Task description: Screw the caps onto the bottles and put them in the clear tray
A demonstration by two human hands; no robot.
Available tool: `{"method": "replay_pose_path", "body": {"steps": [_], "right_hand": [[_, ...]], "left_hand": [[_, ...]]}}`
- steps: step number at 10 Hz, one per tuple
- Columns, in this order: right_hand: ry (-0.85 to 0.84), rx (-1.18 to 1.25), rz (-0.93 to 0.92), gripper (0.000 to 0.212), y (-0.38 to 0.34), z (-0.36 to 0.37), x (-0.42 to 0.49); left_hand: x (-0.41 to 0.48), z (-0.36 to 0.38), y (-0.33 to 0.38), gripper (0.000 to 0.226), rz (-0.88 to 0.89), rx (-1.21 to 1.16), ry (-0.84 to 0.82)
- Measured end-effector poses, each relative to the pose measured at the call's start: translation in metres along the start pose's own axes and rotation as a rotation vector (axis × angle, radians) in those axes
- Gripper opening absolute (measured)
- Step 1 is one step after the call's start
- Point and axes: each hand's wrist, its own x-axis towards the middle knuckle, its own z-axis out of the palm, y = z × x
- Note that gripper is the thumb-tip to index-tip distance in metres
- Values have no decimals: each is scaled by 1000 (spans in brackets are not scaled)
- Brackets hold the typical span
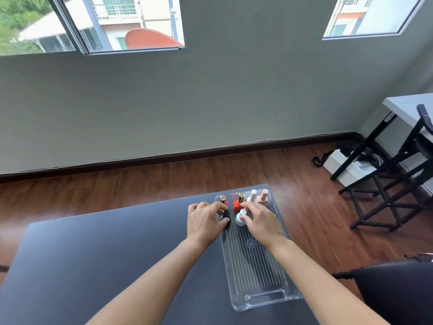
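dark table (117, 254); hands (206, 220) grip bottles (241, 218) in clear tray (262, 299)

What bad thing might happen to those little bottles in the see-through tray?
The bottles stand crowded at the clear tray's far end, so either hand could bump one over. The left hand holds a black bottle; the right hand is on a white bottle beside the red bottle.
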Motion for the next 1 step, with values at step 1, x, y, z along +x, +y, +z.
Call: {"method": "replay_pose_path", "body": {"steps": [1], "right_hand": [[194,45,-63,26,-1,0,-6]], "left_hand": [[-2,-3,-7,25,16,-32,75]]}}
